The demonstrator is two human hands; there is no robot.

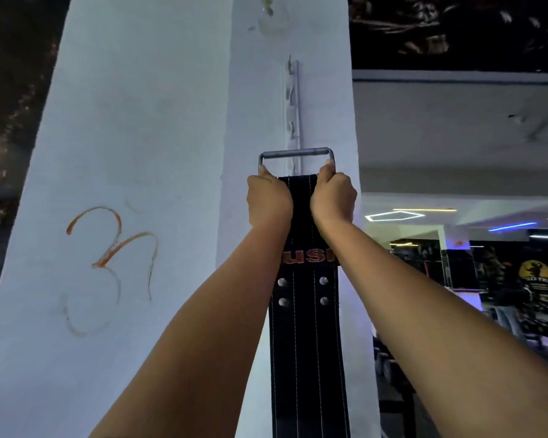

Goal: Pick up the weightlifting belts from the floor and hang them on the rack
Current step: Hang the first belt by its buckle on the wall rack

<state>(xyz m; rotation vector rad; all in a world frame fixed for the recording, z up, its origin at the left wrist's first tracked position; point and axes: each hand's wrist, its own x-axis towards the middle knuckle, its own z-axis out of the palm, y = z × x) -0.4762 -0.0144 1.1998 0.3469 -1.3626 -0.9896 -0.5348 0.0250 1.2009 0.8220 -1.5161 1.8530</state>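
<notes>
A black weightlifting belt with white stitching, silver rivets and red lettering hangs straight down in front of a white pillar. Its metal buckle is at the top, held level against the lowest hook of a narrow vertical hook rack fixed to the pillar. My left hand grips the belt's top left edge just under the buckle. My right hand grips the top right edge the same way. The belt's lower end runs out of view at the bottom.
The white pillar fills the left and middle, with an orange scribble on its left face. To the right, the gym room opens with ceiling lights, dark wall art and a person standing far off.
</notes>
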